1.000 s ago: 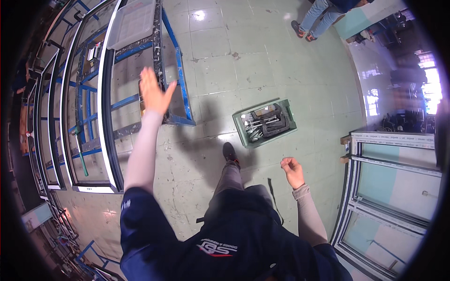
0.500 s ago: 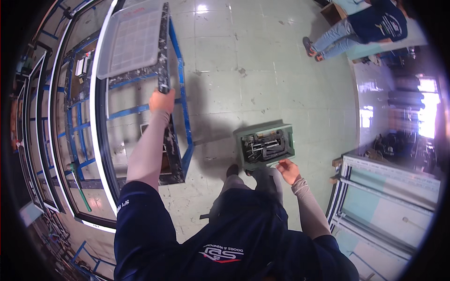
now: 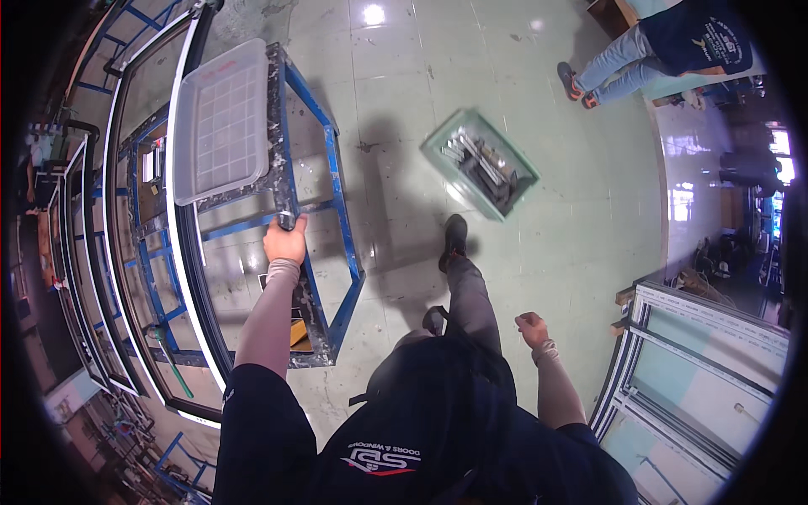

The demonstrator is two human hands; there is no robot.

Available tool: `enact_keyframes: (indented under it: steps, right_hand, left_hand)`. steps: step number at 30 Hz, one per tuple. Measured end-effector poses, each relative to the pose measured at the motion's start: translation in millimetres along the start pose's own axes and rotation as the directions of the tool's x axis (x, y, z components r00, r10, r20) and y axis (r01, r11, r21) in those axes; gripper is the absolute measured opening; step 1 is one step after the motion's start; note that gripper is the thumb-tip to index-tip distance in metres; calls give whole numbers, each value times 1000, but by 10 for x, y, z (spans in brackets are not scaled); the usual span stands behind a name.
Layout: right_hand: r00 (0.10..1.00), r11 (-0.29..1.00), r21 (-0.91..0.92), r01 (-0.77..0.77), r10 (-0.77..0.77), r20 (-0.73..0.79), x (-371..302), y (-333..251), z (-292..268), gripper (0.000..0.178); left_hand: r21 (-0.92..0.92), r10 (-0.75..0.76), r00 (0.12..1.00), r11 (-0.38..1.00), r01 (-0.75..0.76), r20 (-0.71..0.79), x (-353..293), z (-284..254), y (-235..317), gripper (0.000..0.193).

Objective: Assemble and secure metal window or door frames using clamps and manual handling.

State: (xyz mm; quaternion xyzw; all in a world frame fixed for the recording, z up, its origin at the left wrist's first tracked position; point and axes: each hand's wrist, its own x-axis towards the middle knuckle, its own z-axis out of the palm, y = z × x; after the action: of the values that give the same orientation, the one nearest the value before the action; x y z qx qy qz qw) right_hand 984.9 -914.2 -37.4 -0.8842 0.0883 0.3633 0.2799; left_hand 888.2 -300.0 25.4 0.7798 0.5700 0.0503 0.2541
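Note:
My left hand [image 3: 284, 242] is closed around a dark rounded object [image 3: 287, 220] at the near end of the paint-specked rail of a blue metal stand [image 3: 343, 219]; its kind is not clear. A translucent plastic tray [image 3: 220, 126] lies on that stand, beyond the hand. My right hand [image 3: 532, 329] hangs over the floor with its fingers curled in, and nothing shows in it. Ahead of my outstretched shoe [image 3: 454, 236], a green crate [image 3: 439, 137] sits turned at an angle, smeared by motion. Metal tools [image 3: 484, 160] lie inside it.
Long black-and-white frames [image 3: 187, 252] stand along the left, with a green-handled tool [image 3: 179, 374] among them. More white frames [image 3: 665, 337] are stacked at the right. Another person [image 3: 640, 63] stands at the far right by a bench.
The green crate has slid away from me and turned. One of my feet has stretched forward behind it. My right hand has drawn slightly nearer my body, while the left remains at the stand's rail.

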Motion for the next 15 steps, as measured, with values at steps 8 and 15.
enact_keyframes:
  steps: [8, 15]
  right_hand:
    - [990, 947, -316, 48, -3, 141, 570, -361, -567, 32]
    - [970, 967, 79, 242, -243, -1, 1814, -2361, -1309, 26]
  left_hand:
    - [-2, -71, 997, 997, 71, 33, -59, -81, 275, 52]
    - [12, -57, 997, 998, 58, -55, -79, -76, 144, 49]
